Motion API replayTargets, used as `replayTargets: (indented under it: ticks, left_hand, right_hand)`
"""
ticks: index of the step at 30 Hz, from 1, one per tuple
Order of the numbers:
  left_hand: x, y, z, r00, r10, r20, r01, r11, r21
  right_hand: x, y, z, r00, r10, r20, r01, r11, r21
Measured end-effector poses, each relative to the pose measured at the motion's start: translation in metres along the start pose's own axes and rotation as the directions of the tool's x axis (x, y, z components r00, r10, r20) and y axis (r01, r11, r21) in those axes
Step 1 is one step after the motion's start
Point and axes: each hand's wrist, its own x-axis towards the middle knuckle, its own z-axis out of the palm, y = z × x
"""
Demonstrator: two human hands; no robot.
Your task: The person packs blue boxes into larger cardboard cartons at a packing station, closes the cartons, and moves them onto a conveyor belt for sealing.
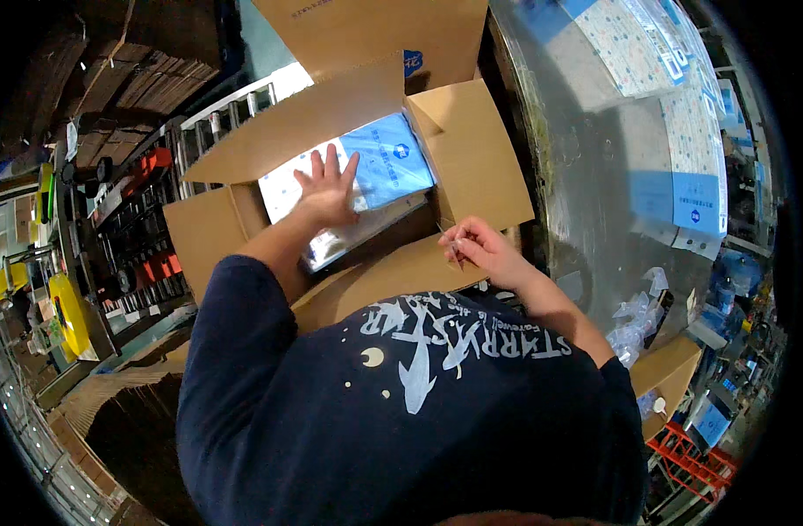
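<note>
An open brown corrugated cardboard carton (pixel 472 158) is seen with all four flaps folded outward. Flat blue-and-white packets sealed in clear plastic (pixel 380 162) are stacked inside it. The left hand (pixel 325 195) is laid flat on the topmost packet, fingers spread and palm pressed down. The right hand (pixel 482 250) is held above the near flap, just beside the carton's right edge; its fingers are curled together, pinching a small thin item that cannot be identified. A metal worktable (pixel 594 175) bearing further blue-and-white sheets (pixel 682 131) is noted to the right.
</note>
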Motion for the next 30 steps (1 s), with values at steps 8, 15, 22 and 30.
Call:
replayTargets:
  ticks: [8,15,22,30]
  left_hand:
    - [0.068,-0.069,0.006,0.731,0.528,0.431,0.007,0.627,-0.779]
    - [0.046,-0.053,0.039,0.962,0.27,0.03,-0.132,0.562,-0.817]
    - [0.035,0.057,0.005,0.756,0.497,-0.426,-0.54,0.841,0.025]
    - [0.061,0.049,0.071,0.889,0.381,-0.254,-0.359,0.924,0.13]
  right_hand:
    - [0.009,-0.027,0.007,0.984,0.176,0.039,-0.173,0.981,-0.088]
    - [0.016,-0.035,-0.004,0.952,-0.254,-0.171,0.003,0.567,-0.824]
    - [0.09,-0.043,-0.013,0.899,-0.433,0.07,0.076,-0.003,-0.997]
    - [0.179,0.064,-0.073,0.912,-0.222,0.346,-0.065,-0.909,-0.412]
